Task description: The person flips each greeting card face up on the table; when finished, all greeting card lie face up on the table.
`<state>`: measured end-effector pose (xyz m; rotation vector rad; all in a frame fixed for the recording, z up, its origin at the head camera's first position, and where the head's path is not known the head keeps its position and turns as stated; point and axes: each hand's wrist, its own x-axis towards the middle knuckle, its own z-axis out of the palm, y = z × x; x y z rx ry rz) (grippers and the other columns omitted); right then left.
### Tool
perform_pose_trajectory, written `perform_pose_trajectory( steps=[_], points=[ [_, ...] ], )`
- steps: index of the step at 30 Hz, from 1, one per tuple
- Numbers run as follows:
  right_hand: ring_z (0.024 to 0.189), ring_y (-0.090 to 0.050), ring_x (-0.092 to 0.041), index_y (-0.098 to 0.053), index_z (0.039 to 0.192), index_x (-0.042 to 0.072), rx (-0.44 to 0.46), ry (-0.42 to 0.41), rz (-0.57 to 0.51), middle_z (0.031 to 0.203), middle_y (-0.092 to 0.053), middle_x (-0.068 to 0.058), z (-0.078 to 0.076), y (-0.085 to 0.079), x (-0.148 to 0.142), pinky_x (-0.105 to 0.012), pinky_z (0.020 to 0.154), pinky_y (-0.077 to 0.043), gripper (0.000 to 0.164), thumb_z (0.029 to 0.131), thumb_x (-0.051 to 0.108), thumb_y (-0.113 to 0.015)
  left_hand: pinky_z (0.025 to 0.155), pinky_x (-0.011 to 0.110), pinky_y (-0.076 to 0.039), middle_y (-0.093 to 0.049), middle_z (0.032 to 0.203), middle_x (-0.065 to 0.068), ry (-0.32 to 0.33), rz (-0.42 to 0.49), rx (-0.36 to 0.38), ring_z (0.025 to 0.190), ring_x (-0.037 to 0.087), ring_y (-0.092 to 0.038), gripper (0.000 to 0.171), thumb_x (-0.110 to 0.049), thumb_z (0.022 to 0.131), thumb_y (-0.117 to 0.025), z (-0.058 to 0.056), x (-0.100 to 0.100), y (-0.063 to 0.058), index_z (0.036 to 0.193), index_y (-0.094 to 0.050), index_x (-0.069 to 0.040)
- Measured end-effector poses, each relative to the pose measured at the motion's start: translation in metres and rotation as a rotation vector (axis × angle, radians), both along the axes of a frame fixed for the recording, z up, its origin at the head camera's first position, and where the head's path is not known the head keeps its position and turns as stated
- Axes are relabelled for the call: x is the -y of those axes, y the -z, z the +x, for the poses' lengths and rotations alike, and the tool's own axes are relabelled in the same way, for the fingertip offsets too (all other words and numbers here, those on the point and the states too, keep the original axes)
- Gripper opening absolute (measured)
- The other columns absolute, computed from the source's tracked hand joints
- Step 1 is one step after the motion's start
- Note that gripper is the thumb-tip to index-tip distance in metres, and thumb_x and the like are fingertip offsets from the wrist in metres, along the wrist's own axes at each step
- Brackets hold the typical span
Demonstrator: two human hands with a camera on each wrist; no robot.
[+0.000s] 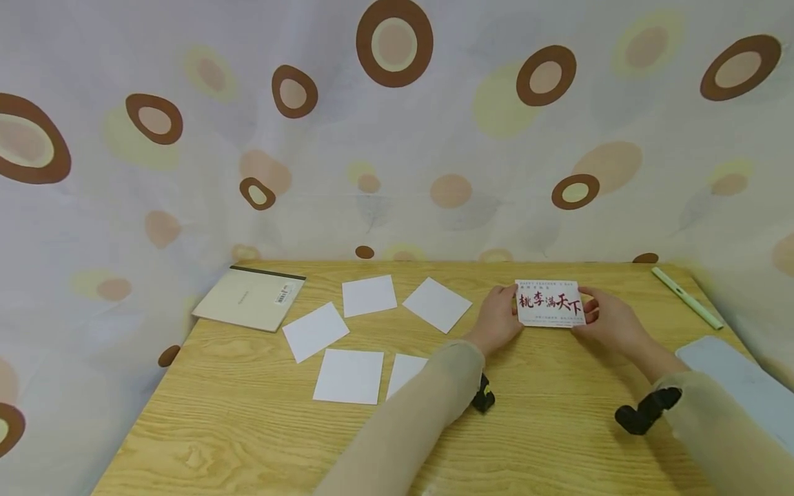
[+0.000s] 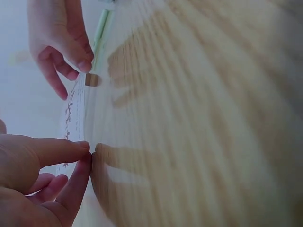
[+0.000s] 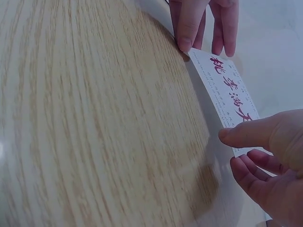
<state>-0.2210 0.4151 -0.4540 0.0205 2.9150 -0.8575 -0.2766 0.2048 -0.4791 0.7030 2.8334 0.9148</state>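
Both arms are covered by long, plain sleeves in pale beige, the left sleeve [image 1: 403, 420] and the right sleeve [image 1: 728, 437] being matched in colour. The cloth is loosely cut and mostly smooth, and each is ended in a rounded cuff, by which a slightly greyer, thinner look is given. The left hand [image 1: 500, 319] and the right hand [image 1: 611, 322] are left bare, and a stretch of bare wrist is shown beyond the right cuff. A small black camera [image 1: 482, 397] is worn at the left wrist, partly hidden by the sleeve and marked with a yellowish spot. At the right wrist a black camera [image 1: 651, 408] with rounded, lumpy ends is worn.
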Motion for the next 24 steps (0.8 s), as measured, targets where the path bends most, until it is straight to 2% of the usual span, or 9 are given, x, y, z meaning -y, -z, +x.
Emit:
perform_pose_trajectory(
  steps=[3,12,18,24],
  points=[
    [0.091,-0.055,-0.032,-0.032,0.144,-0.015,0.009,0.008,0.000,0.108,-0.055,-0.027,-0.002,0.000,-0.001,-0.032,0.072,-0.047,0.084,0.081,0.012,-0.078,0.093,0.012,-0.043,-0.060,0.129,0.003,-0.007,-0.009,0.002,0.105,0.007,-0.053,0.072,-0.009,0.081,-0.076,-0.001,-0.001,-0.001,0.147,-0.047,-0.009],
    [0.092,-0.055,-0.032,-0.031,0.145,-0.015,0.030,0.018,0.006,0.110,-0.055,-0.027,-0.011,0.003,-0.004,-0.033,0.073,-0.046,0.085,0.082,0.016,-0.078,0.092,0.013,-0.044,-0.064,0.126,0.001,-0.022,-0.021,0.034,0.106,0.007,-0.056,0.072,-0.010,0.081,-0.076,-0.006,-0.004,-0.003,0.147,-0.047,-0.010],
    [0.093,-0.056,-0.034,-0.031,0.143,-0.017,0.037,0.023,0.010,0.110,-0.055,-0.029,-0.014,0.002,-0.004,-0.038,0.075,-0.048,0.084,0.082,0.015,-0.078,0.098,0.016,-0.045,-0.064,0.130,0.004,-0.012,-0.009,0.030,0.117,0.011,-0.058,0.070,-0.008,0.081,-0.074,-0.007,-0.004,-0.003,0.146,-0.048,-0.009],
    [0.094,-0.056,-0.034,-0.033,0.142,-0.017,0.042,0.020,0.006,0.111,-0.055,-0.030,-0.017,0.002,-0.005,-0.038,0.076,-0.048,0.082,0.081,0.014,-0.078,0.101,0.017,-0.045,-0.064,0.130,0.005,-0.001,0.009,0.032,0.120,0.012,-0.058,0.070,-0.007,0.079,-0.074,-0.008,-0.004,-0.003,0.145,-0.049,-0.007]
  ],
)
